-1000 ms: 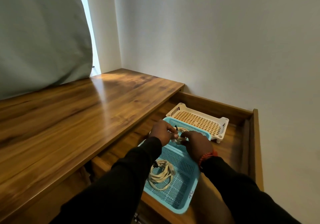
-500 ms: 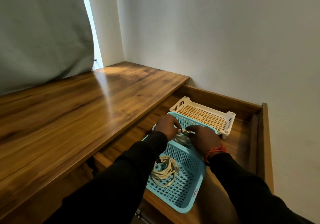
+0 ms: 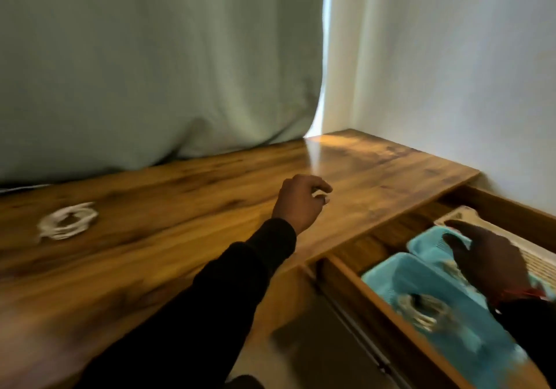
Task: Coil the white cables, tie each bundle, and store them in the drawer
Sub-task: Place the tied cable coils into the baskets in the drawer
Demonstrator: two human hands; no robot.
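Observation:
A coiled white cable (image 3: 67, 220) lies on the wooden desk top (image 3: 168, 238) at the far left. My left hand (image 3: 301, 200) hovers over the middle of the desk with fingers loosely curled, holding nothing. My right hand (image 3: 490, 260) is spread flat over the blue tray (image 3: 388, 280) inside the open drawer (image 3: 355, 280) at the lower right. One tied cable bundle (image 3: 421, 310) rests in that tray near its front; another is partly hidden under my right hand. The picture is blurred.
A white perforated tray (image 3: 538, 259) sits behind the blue one in the drawer. A pale green curtain (image 3: 150, 66) hangs down onto the back of the desk, and a white wall (image 3: 466, 72) closes the right side.
The view has swung left. My left hand left the drawer and rose over the desk top. The bundle both hands held now lies in the blue tray under my right hand.

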